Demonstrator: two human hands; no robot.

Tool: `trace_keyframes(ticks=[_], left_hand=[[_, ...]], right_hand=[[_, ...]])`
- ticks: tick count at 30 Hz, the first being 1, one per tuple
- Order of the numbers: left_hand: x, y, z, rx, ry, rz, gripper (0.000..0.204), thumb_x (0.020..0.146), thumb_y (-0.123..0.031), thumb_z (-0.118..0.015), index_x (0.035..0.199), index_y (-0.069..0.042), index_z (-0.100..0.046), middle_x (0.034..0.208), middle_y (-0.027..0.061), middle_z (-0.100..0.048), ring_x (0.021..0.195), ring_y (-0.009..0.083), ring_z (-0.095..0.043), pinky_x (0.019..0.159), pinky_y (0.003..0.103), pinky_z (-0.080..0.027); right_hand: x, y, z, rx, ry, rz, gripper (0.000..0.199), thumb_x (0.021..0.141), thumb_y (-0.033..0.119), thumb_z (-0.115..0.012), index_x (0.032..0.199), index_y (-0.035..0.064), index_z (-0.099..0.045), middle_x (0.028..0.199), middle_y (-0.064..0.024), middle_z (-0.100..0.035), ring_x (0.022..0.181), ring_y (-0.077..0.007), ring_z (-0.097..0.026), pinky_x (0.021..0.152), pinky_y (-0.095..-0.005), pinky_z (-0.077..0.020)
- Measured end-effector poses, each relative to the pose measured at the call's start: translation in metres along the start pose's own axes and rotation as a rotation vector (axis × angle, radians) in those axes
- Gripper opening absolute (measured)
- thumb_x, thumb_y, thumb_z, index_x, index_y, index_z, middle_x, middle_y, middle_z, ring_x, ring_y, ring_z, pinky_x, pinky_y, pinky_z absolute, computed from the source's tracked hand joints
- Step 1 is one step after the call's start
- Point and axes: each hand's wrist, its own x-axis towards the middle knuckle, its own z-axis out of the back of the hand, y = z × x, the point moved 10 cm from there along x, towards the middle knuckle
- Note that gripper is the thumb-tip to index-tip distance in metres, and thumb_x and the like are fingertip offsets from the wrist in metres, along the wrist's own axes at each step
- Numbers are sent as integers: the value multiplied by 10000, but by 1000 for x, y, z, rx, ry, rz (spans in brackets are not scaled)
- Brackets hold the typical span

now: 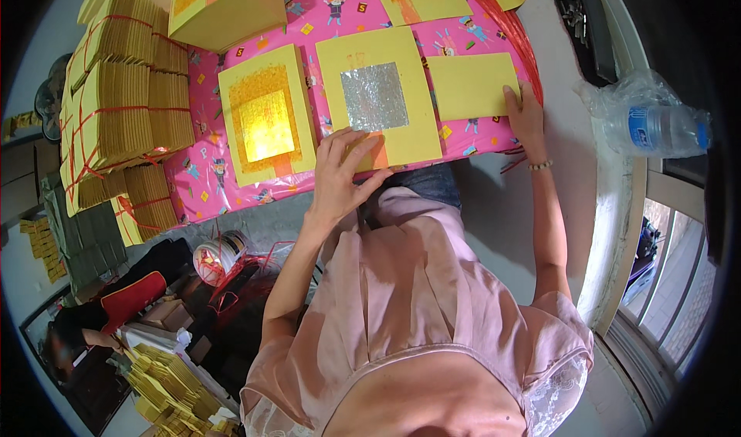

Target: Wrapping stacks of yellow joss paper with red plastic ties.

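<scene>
My left hand (340,168) rests with fingers apart on the near edge of a yellow paper stack (424,120), whose top sheet bears a silver foil square (376,97). Its thumb points to the right. At the right, my right hand (526,122) grips the right end of a folded yellow paper (475,86), thumb on top and fingers partly hidden beyond the edge. Left of the silver-foil stack lies another yellow stack (233,128) with a gold foil square (266,124) on an orange patch.
A pink patterned cloth (207,143) covers the table. Tied bundles of yellow paper (123,89) rise at its left, a tall yellow block (231,12) behind. Red strips (513,35) hang at the right, near a plastic bottle (656,128). A tub (220,258) stands below left.
</scene>
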Motion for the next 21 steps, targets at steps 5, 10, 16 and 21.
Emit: trace_keyframes(ticks=[5,10,16,21], left_hand=[[-3,4,-2,57,21,-16,484,759,-274,-815,1186,-103,-662,1223,120,-569,1200,349,-499,998,458,-437],[-7,7,-5,74,37,-34,468,784,-259,-792,1200,-92,-654,1254,130,-566,1209,359,-496,997,471,-440],[-6,7,-5,87,34,-26,470,795,-263,-782,1207,-81,-650,1259,134,-567,1198,364,-500,991,471,-443],[-6,7,-6,98,54,-19,478,796,-271,-777,1216,-85,-646,1262,133,-566,1196,360,-501,994,466,-443]], right_hand=[[-4,22,11,-318,-73,12,345,974,264,-578,1192,-1,-560,1059,-220,-648,990,-376,-626,834,-472,-494],[-17,78,29,-462,-221,299,338,928,213,-631,1218,47,-577,1193,-176,-601,1124,-342,-565,897,-436,-478],[-70,167,-11,-49,158,746,398,876,233,-686,1226,73,-584,1218,-128,-597,1154,-319,-558,953,-413,-460],[-92,195,-48,-173,347,898,493,847,301,-697,1266,69,-580,1280,-103,-589,1247,-282,-521,1014,-412,-417]])
